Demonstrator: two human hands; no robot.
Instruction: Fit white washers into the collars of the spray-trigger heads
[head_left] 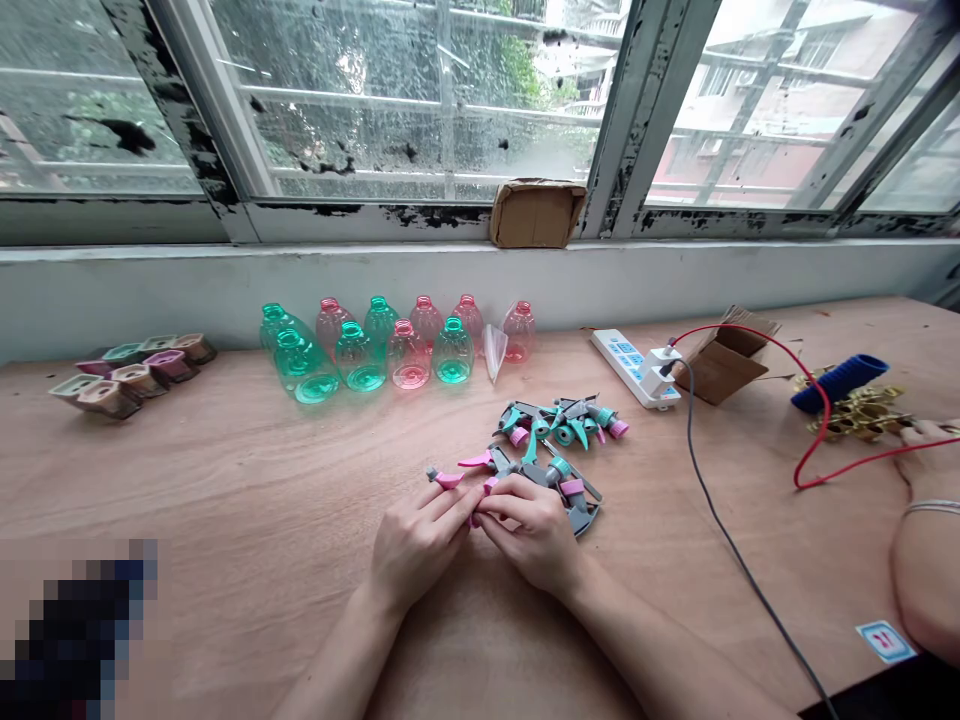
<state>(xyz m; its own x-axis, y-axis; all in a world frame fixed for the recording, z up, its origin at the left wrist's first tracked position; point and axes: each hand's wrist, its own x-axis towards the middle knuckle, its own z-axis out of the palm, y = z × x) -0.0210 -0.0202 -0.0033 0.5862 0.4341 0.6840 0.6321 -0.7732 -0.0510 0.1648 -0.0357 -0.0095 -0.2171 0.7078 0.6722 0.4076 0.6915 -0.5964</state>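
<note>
My left hand and my right hand meet near the middle of the table, their fingers closed in a pinch. Between the fingertips shows a small pink spray-head part, mostly hidden. A pink trigger with a grey tip sticks out just beyond my left fingers; whether it joins the held part I cannot tell. Grey spray heads with pink and teal parts lie right behind my right hand. Farther back is another cluster of teal, grey and pink spray heads.
Green bottles and pink bottles stand by the wall, beside a clear plastic cone. Small containers sit left. At right are a power strip, cables, a cardboard box, a blue coil and another person's arm.
</note>
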